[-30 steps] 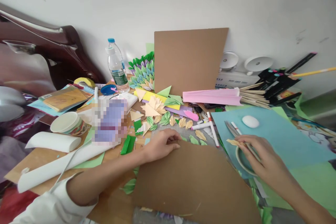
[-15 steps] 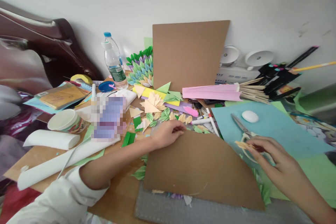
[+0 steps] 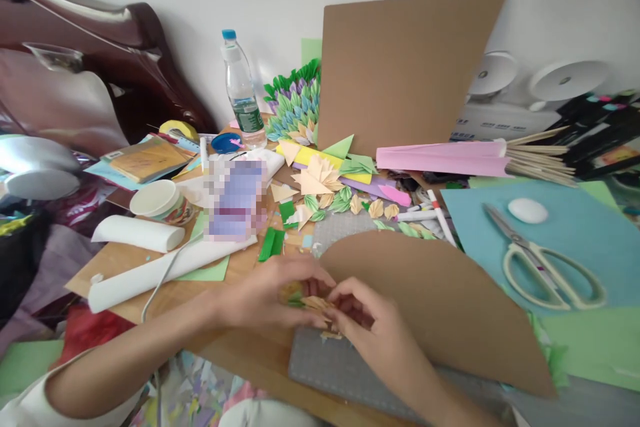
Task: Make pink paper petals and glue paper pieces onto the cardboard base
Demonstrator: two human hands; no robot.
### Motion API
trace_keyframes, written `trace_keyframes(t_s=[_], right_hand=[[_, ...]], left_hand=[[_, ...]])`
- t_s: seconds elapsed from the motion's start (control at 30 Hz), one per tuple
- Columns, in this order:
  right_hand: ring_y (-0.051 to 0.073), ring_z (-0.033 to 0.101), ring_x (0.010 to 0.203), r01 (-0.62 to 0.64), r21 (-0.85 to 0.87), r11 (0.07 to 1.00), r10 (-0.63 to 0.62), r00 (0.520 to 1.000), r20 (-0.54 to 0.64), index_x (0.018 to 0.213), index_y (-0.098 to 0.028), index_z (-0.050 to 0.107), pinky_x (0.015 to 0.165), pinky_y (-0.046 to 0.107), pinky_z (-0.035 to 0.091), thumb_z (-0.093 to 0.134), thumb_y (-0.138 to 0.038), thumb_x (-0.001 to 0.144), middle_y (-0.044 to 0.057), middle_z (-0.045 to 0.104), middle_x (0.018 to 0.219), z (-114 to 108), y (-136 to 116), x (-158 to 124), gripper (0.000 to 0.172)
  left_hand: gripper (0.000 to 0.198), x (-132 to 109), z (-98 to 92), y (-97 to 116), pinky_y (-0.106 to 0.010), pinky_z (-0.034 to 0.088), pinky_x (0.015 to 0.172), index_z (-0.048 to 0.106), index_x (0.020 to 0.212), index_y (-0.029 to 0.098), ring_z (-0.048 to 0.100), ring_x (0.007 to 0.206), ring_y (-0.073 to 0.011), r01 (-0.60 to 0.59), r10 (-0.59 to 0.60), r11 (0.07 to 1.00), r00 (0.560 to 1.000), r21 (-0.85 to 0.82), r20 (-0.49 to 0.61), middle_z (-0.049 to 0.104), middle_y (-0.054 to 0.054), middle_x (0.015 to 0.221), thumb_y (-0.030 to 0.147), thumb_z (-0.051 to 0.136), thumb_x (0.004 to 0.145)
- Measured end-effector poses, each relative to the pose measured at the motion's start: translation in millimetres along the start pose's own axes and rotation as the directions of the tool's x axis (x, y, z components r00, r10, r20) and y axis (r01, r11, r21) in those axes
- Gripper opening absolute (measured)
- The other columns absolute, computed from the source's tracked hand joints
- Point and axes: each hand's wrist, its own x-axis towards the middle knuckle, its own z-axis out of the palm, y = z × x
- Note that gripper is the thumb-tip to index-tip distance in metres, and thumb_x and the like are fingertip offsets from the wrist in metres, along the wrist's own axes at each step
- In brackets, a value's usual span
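Both my hands meet over the near left corner of a grey cutting mat (image 3: 330, 367). My left hand (image 3: 273, 293) is curled, its fingers closed round small folded paper pieces (image 3: 313, 303), tan and green. From the right, my right hand (image 3: 373, 330) pinches the same small tan pieces. A curved brown cardboard sheet (image 3: 440, 300) lies on the mat just right of my hands. White-handled scissors (image 3: 543, 263) rest on a blue paper sheet (image 3: 575, 233) further right, apart from both hands.
A second cardboard sheet (image 3: 405, 67) leans on the wall. Folded paper leaves (image 3: 340, 200), markers, pink paper (image 3: 440, 157) with wooden sticks, a water bottle (image 3: 243, 93), a paper cup (image 3: 160, 200) and white paper rolls (image 3: 140, 233) crowd the table. A dark wooden headboard (image 3: 100, 60) is at left.
My right hand left the scissors and came left with a tan piece to meet my left hand. My left hand let go of the cardboard edge. The view shifted left.
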Motion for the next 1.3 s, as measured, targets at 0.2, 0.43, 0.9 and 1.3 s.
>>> trace_keyframes(t_s=[0.2,0.43,0.9,1.3], right_hand=[[0.010,0.062,0.068,0.096,-0.088,0.991,-0.096,0.995,-0.002,0.091,-0.022,0.066,0.063,0.018,0.053,0.057,-0.022,0.090,0.001,0.062,0.086,6,12,-6,0.010],[0.007,0.058,0.063,0.293,-0.379,0.878,-0.333,0.942,-0.044,0.093,-0.022,0.064,0.061,0.015,0.051,0.059,-0.016,0.090,0.001,0.059,0.087,11,18,-13,0.009],[0.011,0.062,0.074,0.382,-0.502,0.776,-0.447,0.894,-0.011,0.094,-0.019,0.065,0.072,0.022,0.051,0.049,-0.016,0.097,0.002,0.060,0.083,12,20,-16,0.016],[0.026,0.056,0.114,0.355,-0.738,0.573,-0.462,0.884,0.067,0.114,-0.025,0.064,0.092,0.044,0.050,0.059,-0.030,0.092,0.009,0.062,0.124,-15,33,-18,0.023]], left_hand=[[0.013,-17,3.6,-22,-0.025,0.052,0.077,0.068,0.101,0.011,0.065,0.088,-0.0172,-0.126,0.126,0.989,0.992,0.075,0.013,0.070,-0.011,0.092,0.016,0.061,0.092],[0.017,-19,3.6,-29,-0.025,0.054,0.078,0.069,0.104,0.012,0.067,0.089,-0.0176,-0.238,0.237,0.951,0.971,0.195,0.029,0.069,-0.014,0.098,0.013,0.055,0.094],[0.022,-33,6.9,-28,-0.031,0.052,0.085,0.064,0.115,0.011,0.062,0.097,-0.0208,-0.240,0.254,0.873,0.967,0.425,0.023,0.069,-0.013,0.101,0.013,0.055,0.095],[0.024,-24,-13.1,-26,-0.029,0.051,0.084,0.067,0.116,0.017,0.063,0.095,-0.0192,-0.226,0.204,0.903,0.974,0.365,0.096,0.070,-0.012,0.103,0.016,0.055,0.096]])
